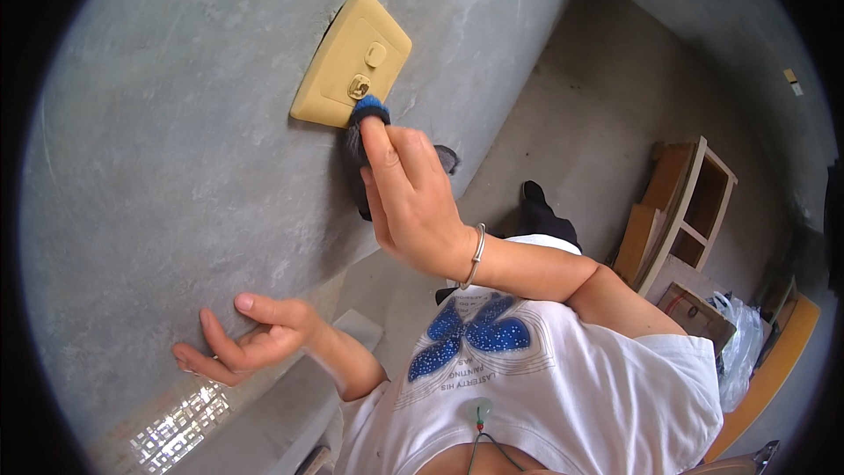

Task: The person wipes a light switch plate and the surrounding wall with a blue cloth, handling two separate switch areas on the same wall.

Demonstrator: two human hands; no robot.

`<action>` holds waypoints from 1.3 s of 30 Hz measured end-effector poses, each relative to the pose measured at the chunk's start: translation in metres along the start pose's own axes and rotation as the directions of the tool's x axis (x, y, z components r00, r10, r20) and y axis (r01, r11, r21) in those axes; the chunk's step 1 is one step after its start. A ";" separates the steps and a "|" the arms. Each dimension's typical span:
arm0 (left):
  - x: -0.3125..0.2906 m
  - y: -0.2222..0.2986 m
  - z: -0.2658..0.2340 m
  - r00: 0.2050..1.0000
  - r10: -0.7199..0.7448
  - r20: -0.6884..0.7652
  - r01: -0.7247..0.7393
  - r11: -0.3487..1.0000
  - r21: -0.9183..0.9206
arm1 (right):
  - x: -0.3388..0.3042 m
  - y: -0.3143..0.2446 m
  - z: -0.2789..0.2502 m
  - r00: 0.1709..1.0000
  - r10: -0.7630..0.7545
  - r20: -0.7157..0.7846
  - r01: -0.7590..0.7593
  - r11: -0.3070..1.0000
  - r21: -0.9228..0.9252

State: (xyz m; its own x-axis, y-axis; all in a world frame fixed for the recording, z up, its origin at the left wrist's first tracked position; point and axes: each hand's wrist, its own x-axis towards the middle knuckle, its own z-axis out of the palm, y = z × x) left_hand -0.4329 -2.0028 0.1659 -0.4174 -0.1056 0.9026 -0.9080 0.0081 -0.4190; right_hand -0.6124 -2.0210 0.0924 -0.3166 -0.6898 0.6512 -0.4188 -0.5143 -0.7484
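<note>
Big grey wall (176, 167) first, filling most of what's in front of us, and behind, the wooden shelf (697, 207) sits well apart, no trouble to anyone. Now the hands! Left hand (255, 339) hangs near the wall, fingers loosely spread and curved, nothing in them; if the body tipped, I'd say it's poorly set to brace. Right hand (418, 198) is the busy one, index finger stretched out, the others bunched, pinching the cloth (355, 148), dark and fuzzy with a blue end. And the plate (334, 79), yellowed, up there on the wall: a dark line runs along its upper left edge, so if it's loose, a hard push might shift it. The cloth overlaps its bottom edge; were it damp, and I can't tell, moisture could get inside. Metal bracelet (477, 255) on that wrist, clear of the plate; a poor companion should it meet live parts. Smallest, riskiest: the lower fitting (359, 86), dark and uneven in the middle, right beside the blue end. Fibres might snag there; a fingertip, if it's open and powered, could get a shock.
</note>
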 end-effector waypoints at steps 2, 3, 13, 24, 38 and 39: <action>-0.002 -0.001 -0.002 1.000 -0.005 0.005 0.005 1.000 -0.008 | -0.003 0.001 0.001 1.000 0.000 0.008 0.000 1.000 -0.022; -0.003 -0.001 -0.004 1.000 -0.009 0.010 0.009 1.000 -0.013 | -0.004 0.001 0.002 1.000 0.000 0.001 0.000 1.000 -0.025; -0.010 -0.011 -0.019 0.999 -0.021 0.027 0.022 0.999 -0.037 | -0.017 -0.004 0.014 0.997 -0.048 -0.059 0.043 0.996 -0.074; -0.010 -0.012 -0.022 1.000 -0.026 -0.003 0.026 0.998 -0.051 | -0.017 -0.014 0.012 0.998 0.020 -0.065 -0.025 0.998 -0.064; -0.007 -0.008 -0.015 0.999 -0.027 -0.034 0.026 0.999 -0.035 | -0.020 -0.013 0.022 0.993 0.053 -0.107 -0.048 0.998 0.043; -0.007 -0.009 -0.018 0.999 -0.025 -0.030 0.024 0.999 -0.033 | -0.029 -0.021 0.025 0.995 0.069 -0.073 -0.061 0.993 0.105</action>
State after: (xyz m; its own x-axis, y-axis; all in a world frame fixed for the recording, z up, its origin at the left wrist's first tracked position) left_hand -0.4224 -1.9847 0.1648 -0.3951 -0.0762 0.9155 -0.9186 0.0382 -0.3933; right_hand -0.5731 -2.0029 0.0864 -0.4063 -0.6841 0.6057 -0.3072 -0.5220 -0.7957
